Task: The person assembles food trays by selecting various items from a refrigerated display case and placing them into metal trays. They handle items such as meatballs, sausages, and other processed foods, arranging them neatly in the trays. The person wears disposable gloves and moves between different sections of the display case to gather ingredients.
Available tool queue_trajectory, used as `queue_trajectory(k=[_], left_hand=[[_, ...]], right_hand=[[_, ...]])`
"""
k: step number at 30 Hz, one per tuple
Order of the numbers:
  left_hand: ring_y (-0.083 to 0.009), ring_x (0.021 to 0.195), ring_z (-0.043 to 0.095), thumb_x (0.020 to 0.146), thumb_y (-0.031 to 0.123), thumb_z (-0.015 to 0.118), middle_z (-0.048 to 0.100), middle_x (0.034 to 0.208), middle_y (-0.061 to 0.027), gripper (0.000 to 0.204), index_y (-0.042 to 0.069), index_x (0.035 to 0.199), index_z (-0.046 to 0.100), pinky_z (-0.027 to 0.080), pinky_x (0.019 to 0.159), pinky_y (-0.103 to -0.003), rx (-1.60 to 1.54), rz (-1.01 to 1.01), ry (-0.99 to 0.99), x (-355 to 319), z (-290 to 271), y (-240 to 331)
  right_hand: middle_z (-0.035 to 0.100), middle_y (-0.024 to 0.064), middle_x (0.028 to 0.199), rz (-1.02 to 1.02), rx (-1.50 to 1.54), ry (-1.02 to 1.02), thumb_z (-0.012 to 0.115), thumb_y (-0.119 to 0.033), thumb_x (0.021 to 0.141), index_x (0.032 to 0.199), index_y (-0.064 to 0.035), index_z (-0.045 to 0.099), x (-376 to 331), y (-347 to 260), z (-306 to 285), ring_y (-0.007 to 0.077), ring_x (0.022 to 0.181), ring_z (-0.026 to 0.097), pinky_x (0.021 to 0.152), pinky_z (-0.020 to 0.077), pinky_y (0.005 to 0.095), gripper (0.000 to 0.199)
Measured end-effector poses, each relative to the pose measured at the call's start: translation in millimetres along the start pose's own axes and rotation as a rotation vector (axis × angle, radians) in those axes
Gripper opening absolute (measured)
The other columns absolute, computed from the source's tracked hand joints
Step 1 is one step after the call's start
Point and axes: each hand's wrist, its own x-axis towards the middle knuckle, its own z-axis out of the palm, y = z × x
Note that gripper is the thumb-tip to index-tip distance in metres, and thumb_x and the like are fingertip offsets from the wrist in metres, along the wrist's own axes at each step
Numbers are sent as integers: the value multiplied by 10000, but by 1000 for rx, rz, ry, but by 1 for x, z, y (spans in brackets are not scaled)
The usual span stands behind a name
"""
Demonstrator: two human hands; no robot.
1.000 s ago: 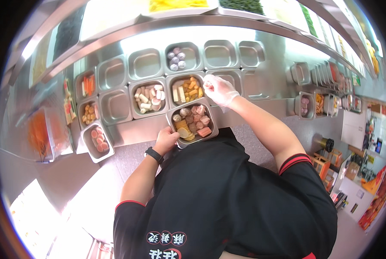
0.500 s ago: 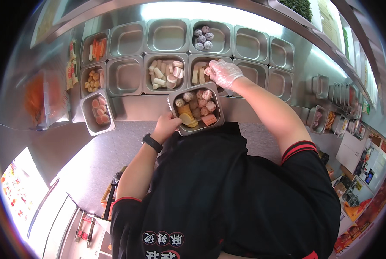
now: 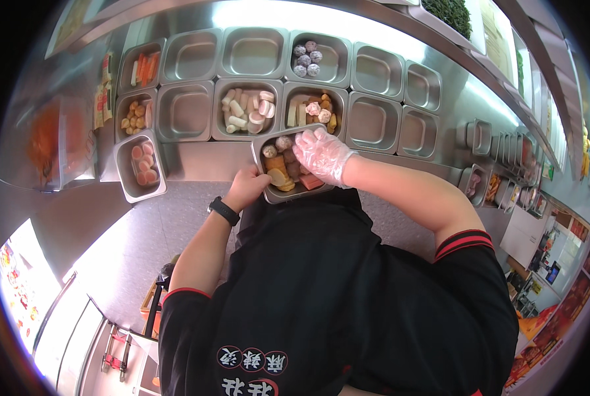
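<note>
My left hand (image 3: pixel 247 188) grips the near left rim of a square metal pan (image 3: pixel 256 150), thumb over the edge. In that pan lie brownish-grey balls (image 3: pixel 284 142), yellow slices (image 3: pixel 279 177) and a pink-orange block (image 3: pixel 310 181). My right hand (image 3: pixel 322 157), in a clear plastic glove, reaches into its right side with fingers bent down; their tips and whatever they hold are hidden. Just beyond stands a fixed pan (image 3: pixel 341 99) with pale sticks (image 3: pixel 296 113), pink balls (image 3: pixel 314 108) and yellow-brown pieces.
Two rows of metal pans line the counter. One holds white and pink pieces (image 3: pixel 250 111), another purple speckled balls (image 3: pixel 307 59); several are empty. At the left, a pan of pink slices (image 3: pixel 143 165) overhangs the counter's front edge. Stacked pans (image 3: pixel 506 138) stand at the right.
My right hand has moved from the fixed pan back toward me, into the held pan. Pink balls now show in the fixed pan where the hand was. My left hand keeps its grip.
</note>
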Motion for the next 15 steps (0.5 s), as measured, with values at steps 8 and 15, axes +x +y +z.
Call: queue_trajectory(k=[8,15], left_hand=[[-150,739,658,855,198,720,701,767,-77,242,-43,862,706,556,692,-344,-20,-4,46,-6,3,7],[-110,700,617,887,163,706,679,793,-15,193,-23,937,724,509,643,-289,-100,14,39,-2,8,-1]], right_hand=[[673,124,1119,-93,100,-19,648,-236,909,991,-139,762,15,1,0,283,1061,647,868,494,419,171],[644,135,1071,-153,72,-27,622,-257,906,950,-141,752,15,2,6,313,1017,634,845,478,423,179]])
